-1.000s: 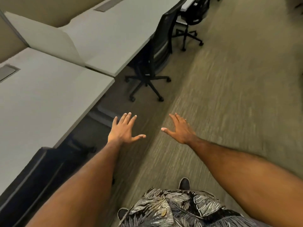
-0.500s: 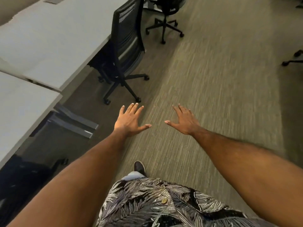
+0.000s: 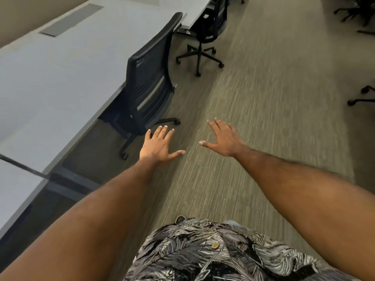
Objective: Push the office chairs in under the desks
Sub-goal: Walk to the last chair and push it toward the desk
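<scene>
A black mesh-backed office chair [image 3: 149, 84] stands at the edge of the long grey desk [image 3: 60, 74], its seat partly under the desktop and its back and wheeled base out on the carpet. Both arms reach forward. My left hand [image 3: 159, 146] hovers open, fingers spread, just short of that chair's base and apart from it. To the right, my right hand [image 3: 222, 139] is also open over bare carpet. A second black chair [image 3: 209, 31] stands farther along by another desk [image 3: 199, 11].
The nearest desk [image 3: 14, 191] runs along the lower left, separated by a dark gap. Wheeled bases of other chairs [image 3: 359, 98] show at the right edge and the top right. Olive carpet [image 3: 274, 98] forms the aisle ahead.
I have walked forward along the aisle: the mesh-backed chair has come closer and now sits just ahead of my left hand. Both hands stay open and spread.
</scene>
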`<state>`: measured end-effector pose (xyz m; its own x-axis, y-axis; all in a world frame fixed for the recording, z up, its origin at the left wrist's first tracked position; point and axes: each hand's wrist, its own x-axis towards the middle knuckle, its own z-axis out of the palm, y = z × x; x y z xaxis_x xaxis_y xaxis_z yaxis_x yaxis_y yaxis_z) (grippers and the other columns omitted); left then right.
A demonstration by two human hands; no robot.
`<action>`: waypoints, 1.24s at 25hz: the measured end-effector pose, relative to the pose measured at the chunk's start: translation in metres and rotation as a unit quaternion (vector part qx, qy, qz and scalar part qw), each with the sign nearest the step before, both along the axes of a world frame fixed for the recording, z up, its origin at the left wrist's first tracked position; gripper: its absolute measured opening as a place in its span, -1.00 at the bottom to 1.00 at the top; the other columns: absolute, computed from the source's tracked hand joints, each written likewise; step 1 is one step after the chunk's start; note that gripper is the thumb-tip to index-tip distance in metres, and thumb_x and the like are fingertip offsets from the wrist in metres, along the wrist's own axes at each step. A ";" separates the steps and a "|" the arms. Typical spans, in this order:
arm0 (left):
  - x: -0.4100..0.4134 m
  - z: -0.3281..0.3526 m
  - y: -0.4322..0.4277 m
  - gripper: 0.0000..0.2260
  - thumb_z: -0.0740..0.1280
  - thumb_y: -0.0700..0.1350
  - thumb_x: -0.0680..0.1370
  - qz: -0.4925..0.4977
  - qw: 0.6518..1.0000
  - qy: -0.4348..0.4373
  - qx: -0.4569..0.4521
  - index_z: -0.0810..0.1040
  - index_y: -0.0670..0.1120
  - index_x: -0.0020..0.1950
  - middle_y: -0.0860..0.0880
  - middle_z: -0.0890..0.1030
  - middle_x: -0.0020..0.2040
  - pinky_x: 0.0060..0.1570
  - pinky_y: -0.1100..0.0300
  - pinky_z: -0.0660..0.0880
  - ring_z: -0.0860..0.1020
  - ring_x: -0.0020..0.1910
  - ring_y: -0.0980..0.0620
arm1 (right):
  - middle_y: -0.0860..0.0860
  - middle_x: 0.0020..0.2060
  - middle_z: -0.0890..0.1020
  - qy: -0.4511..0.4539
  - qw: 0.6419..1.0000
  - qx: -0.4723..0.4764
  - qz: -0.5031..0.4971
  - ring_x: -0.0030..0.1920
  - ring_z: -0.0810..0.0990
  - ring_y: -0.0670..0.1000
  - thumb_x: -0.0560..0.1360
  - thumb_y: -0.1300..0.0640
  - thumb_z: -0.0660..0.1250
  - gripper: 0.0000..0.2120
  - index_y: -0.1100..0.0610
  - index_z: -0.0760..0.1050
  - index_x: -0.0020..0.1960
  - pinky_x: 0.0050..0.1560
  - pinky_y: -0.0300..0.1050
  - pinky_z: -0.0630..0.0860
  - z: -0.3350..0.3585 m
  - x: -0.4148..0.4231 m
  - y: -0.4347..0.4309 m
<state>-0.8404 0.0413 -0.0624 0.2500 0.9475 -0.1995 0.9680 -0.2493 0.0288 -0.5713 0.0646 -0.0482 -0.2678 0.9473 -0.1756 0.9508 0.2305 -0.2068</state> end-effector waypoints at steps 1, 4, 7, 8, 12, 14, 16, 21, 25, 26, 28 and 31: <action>-0.002 0.009 0.021 0.02 -0.12 0.59 0.41 0.002 1.000 -0.001 0.009 0.03 -0.03 0.69 -0.12 0.06 0.69 0.58 -0.23 -0.11 -0.03 0.67 -0.09 | 0.15 0.64 0.10 0.006 1.000 0.007 0.007 0.62 0.07 0.16 0.49 -0.50 0.13 -0.06 0.02 -0.02 0.66 0.60 0.17 0.01 0.009 -0.001 0.025; -0.005 0.033 0.084 0.03 -0.17 0.60 0.39 0.010 0.999 0.002 0.045 0.05 -0.03 0.69 -0.11 0.08 0.69 0.57 -0.23 -0.09 -0.01 0.66 -0.09 | 0.15 0.64 0.09 0.011 0.999 0.035 0.039 0.62 0.06 0.15 0.51 -0.46 0.17 -0.08 0.01 -0.01 0.66 0.59 0.16 -0.01 0.030 -0.003 0.103; -0.004 0.053 0.149 -0.01 -0.12 0.59 0.45 0.042 0.996 0.007 0.084 0.06 -0.03 0.69 -0.11 0.08 0.69 0.58 -0.23 -0.08 -0.01 0.66 -0.09 | 0.16 0.63 0.12 0.015 0.993 0.077 0.086 0.62 0.08 0.15 0.51 -0.45 0.18 -0.09 0.04 0.04 0.66 0.60 0.17 0.02 0.045 -0.011 0.184; -0.003 0.061 0.169 -0.04 -0.09 0.58 0.47 0.057 0.994 0.005 0.095 0.06 -0.02 0.69 -0.11 0.07 0.69 0.58 -0.23 -0.08 -0.01 0.66 -0.09 | 0.17 0.63 0.13 0.014 0.991 0.083 0.103 0.62 0.08 0.14 0.51 -0.45 0.18 -0.09 0.05 0.05 0.66 0.59 0.17 0.02 0.050 -0.014 0.209; -0.001 0.096 0.245 -0.12 0.00 0.51 0.55 0.137 0.977 -0.019 0.160 0.10 -0.06 0.68 -0.14 0.11 0.68 0.59 -0.25 -0.05 0.02 0.66 -0.12 | 0.16 0.63 0.11 0.005 0.981 0.097 0.168 0.63 0.05 0.12 0.53 -0.43 0.19 -0.10 0.05 0.04 0.66 0.60 0.17 -0.01 0.074 -0.017 0.310; -0.001 0.112 0.274 -0.13 0.02 0.49 0.56 0.187 0.966 -0.021 0.177 0.12 -0.07 0.67 -0.15 0.12 0.67 0.59 -0.25 -0.06 0.02 0.65 -0.13 | 0.15 0.64 0.10 0.012 0.973 0.096 0.208 0.63 0.05 0.12 0.54 -0.42 0.19 -0.12 0.04 0.03 0.66 0.61 0.17 -0.03 0.087 -0.019 0.354; 0.001 0.118 0.296 -0.13 0.02 0.49 0.56 0.242 0.955 -0.020 0.172 0.09 -0.07 0.68 -0.16 0.08 0.68 0.59 -0.24 -0.10 -0.02 0.66 -0.13 | 0.14 0.63 0.11 0.004 0.964 0.101 0.248 0.63 0.05 0.12 0.54 -0.43 0.18 -0.12 0.04 0.03 0.66 0.61 0.18 -0.02 0.098 -0.020 0.396; 0.009 0.119 0.340 -0.14 0.04 0.49 0.56 0.309 0.934 -0.044 0.175 0.07 -0.03 0.68 -0.12 0.04 0.69 0.59 -0.25 -0.10 -0.06 0.66 -0.14 | 0.13 0.62 0.17 0.009 0.947 0.112 0.302 0.61 0.12 0.13 0.53 -0.46 0.15 -0.13 0.04 0.09 0.65 0.59 0.19 0.02 0.114 -0.040 0.493; -0.005 0.111 0.381 -0.05 -0.02 0.59 0.48 0.411 0.903 -0.068 0.104 0.11 -0.02 0.67 -0.13 0.10 0.67 0.53 -0.33 0.05 0.00 0.64 -0.23 | 0.15 0.62 0.16 0.023 0.935 0.119 0.334 0.62 0.07 0.15 0.56 -0.45 0.06 -0.18 0.04 0.12 0.64 0.60 0.20 -0.03 0.116 -0.080 0.560; -0.009 0.108 0.391 -0.01 -0.03 0.63 0.44 0.431 0.895 -0.076 0.087 0.18 -0.03 0.64 -0.14 0.20 0.64 0.48 -0.33 0.17 0.12 0.60 -0.26 | 0.15 0.62 0.15 0.017 0.933 0.120 0.340 0.62 0.06 0.15 0.57 -0.45 0.03 -0.19 0.04 0.13 0.64 0.59 0.22 -0.05 0.114 -0.090 0.575; -0.022 0.103 0.407 0.03 -0.06 0.72 0.33 0.448 0.888 -0.081 0.063 0.47 -0.03 0.43 -0.15 0.55 0.37 0.20 -0.19 0.45 0.50 0.31 -0.24 | 0.14 0.60 0.21 0.004 0.937 0.099 0.336 0.61 0.10 0.15 0.57 -0.46 0.00 -0.20 0.04 0.19 0.62 0.58 0.28 -0.04 0.109 -0.111 0.602; -0.031 0.100 0.415 -0.04 -0.11 0.78 0.20 0.450 0.886 -0.083 0.072 0.57 0.01 -0.02 0.00 0.62 -0.16 -0.17 0.02 0.39 0.56 -0.16 -0.09 | 0.11 0.29 0.57 -0.014 0.924 0.065 0.377 0.38 0.43 0.16 0.52 -0.52 -0.07 -0.20 0.04 0.51 0.36 0.49 0.34 0.13 0.103 -0.131 0.632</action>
<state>-0.8711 0.4564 0.0373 -0.6052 0.7908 -0.0916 0.7621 0.6087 0.2207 -0.7022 0.6961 0.0553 -0.8575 0.5063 -0.0913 0.5140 0.8510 -0.1080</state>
